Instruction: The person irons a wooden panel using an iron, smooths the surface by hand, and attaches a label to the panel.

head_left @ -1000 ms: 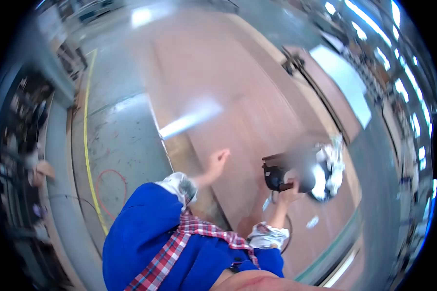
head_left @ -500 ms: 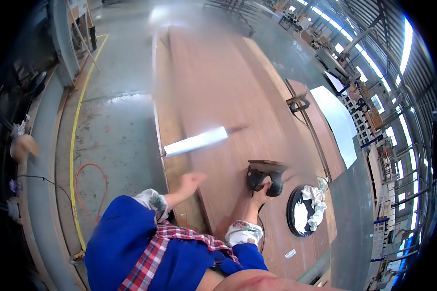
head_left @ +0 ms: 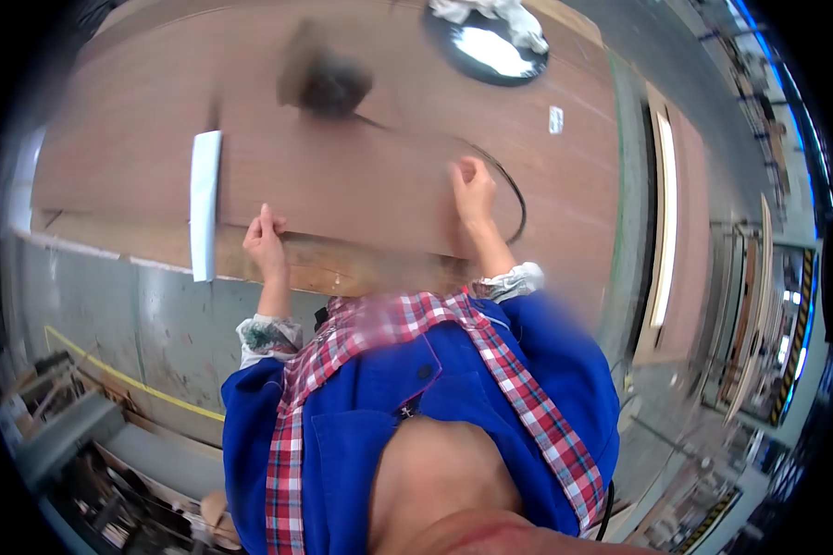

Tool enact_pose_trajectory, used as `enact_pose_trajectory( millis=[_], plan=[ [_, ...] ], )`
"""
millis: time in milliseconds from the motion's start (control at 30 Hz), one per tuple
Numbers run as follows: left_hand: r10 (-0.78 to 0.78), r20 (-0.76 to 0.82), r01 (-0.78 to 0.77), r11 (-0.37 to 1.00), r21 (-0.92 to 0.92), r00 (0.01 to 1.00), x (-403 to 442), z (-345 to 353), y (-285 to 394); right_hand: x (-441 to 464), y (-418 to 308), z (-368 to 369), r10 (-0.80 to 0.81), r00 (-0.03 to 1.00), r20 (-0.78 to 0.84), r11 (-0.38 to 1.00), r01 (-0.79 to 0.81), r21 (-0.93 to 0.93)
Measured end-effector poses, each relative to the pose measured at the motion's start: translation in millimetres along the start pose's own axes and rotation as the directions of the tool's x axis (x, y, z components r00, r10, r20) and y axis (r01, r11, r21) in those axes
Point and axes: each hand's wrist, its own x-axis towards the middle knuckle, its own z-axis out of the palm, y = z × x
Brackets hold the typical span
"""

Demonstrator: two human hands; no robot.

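Observation:
My left hand (head_left: pixel 266 242) is over the near edge of the brown board (head_left: pixel 361 176), fingers curled together, with nothing visible in them. To the right, my right hand (head_left: pixel 475 192) is also closed above the board, and no object shows in its fingers. A dark power tool (head_left: pixel 333 85), blurred, rests on the board beyond both hands, touched by neither. Its black cable (head_left: pixel 518 199) curves past my right hand. Left of my left hand lies a long white folded strip (head_left: pixel 205 199), crossing the board's edge.
A black round dish (head_left: pixel 486 57) with white material and a crumpled cloth (head_left: pixel 518 23) sits at the board's far side. A small white label (head_left: pixel 555 120) lies on the board. Further boards (head_left: pixel 685 231) stand at the right. A yellow line (head_left: pixel 143 384) marks the floor at left.
My right hand has let go of the dark power tool and moved away from it. The view has swung round, so the dish now shows at the top and the white strip at the left.

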Motion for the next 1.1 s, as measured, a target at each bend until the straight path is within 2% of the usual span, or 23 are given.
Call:
enact_pose_trajectory(
  millis=[67,167,233,300,367,400,433,467,500,533,567,633,700,733,767,833,900,1000,1100],
  plan=[
    [-0.005,0.057,0.005,1.000,0.007,0.998,-8.9,2.6,4.4,-9.5,14.8,-21.6,0.008,1.000,-0.012,0.995,-0.009,-0.100],
    [0.038,0.125,-0.053,0.991,0.124,0.991,-15.1,8.8,9.7,1.9,11.3,-20.1,-0.043,0.999,0.023,0.952,0.048,-0.303],
    [0.053,0.151,-0.089,0.965,0.246,0.987,-15.3,22.3,11.9,10.2,10.1,-5.7,-0.033,0.966,0.257,0.932,0.122,-0.340],
    [0.082,0.158,-0.130,0.938,0.321,0.984,-17.9,37.1,18.3,22.4,13.4,16.6,-0.050,0.987,0.153,0.903,0.110,-0.416],
    [0.123,0.154,-0.168,0.931,0.325,0.980,-28.5,64.8,23.5,33.9,7.7,5.9,-0.064,0.953,0.296,0.901,0.182,-0.394],
    [0.111,0.194,-0.188,0.878,0.439,0.975,-28.1,65.0,24.4,36.8,-2.7,-4.6,-0.062,0.936,0.347,0.898,0.204,-0.390],
    [0.220,0.243,-0.314,0.823,0.474,0.945,-23.2,63.0,13.9,37.4,-19.5,-18.3,-0.068,0.912,0.404,0.899,0.232,-0.372],
    [0.334,0.285,-0.436,0.755,0.490,0.899,-8.1,20.8,-4.0,3.6,-42.8,2.2,-0.103,0.919,0.381,0.919,0.235,-0.317],
    [0.495,0.425,-0.648,0.490,0.584,0.758,-3.7,18.1,6.1,1.3,-31.8,15.4,-0.092,0.930,0.356,0.949,0.191,-0.252],
    [0.504,0.419,-0.632,0.388,0.671,0.755,-4.1,19.8,13.3,-5.2,-65.0,-5.6,-0.162,0.926,0.342,0.943,0.247,-0.221],
    [0.514,0.412,-0.600,0.274,0.752,0.752,-4.8,19.4,15.6,-0.9,-68.4,1.2,-0.057,0.898,0.436,0.929,0.208,-0.307],
    [0.443,0.438,-0.595,0.321,0.737,0.782,4.2,8.1,13.3,-10.9,-73.8,2.3,-0.087,0.898,0.430,0.972,0.172,-0.162],
    [0.387,0.446,-0.586,0.424,0.691,0.807,7.0,6.9,12.2,-15.8,-37.2,53.8,0.117,0.846,0.521,0.955,0.049,-0.294],
    [0.361,0.440,-0.569,0.499,0.654,0.822,5.6,5.7,13.0,-29.4,-13.2,61.8,-0.021,0.878,0.479,0.952,0.164,-0.259],
    [0.329,0.434,-0.543,0.570,0.617,0.839,5.5,6.3,13.7,-30.1,-12.3,50.5,-0.071,0.906,0.418,0.948,0.191,-0.254],
    [0.377,0.463,-0.593,0.592,0.546,0.803,-2.1,7.5,10.0,-34.4,-12.7,7.2,-0.164,0.939,0.303,0.939,0.243,-0.244],
    [0.399,0.484,-0.622,0.591,0.513,0.779,-13.4,8.1,4.4,-16.2,-22.5,-24.5,0.004,0.997,0.081,0.994,0.005,-0.106],
    [0.390,0.510,-0.638,0.553,0.536,0.767,-21.9,12.2,-11.6,16.7,-4.3,-4.3,0.007,0.997,-0.072,0.992,-0.016,-0.122],
    [0.363,0.521,-0.632,0.515,0.579,0.773,-25.7,14.1,-15.0,35.0,-11.1,53.8,-0.130,0.981,-0.143,0.981,0.106,-0.162]
  ],
)
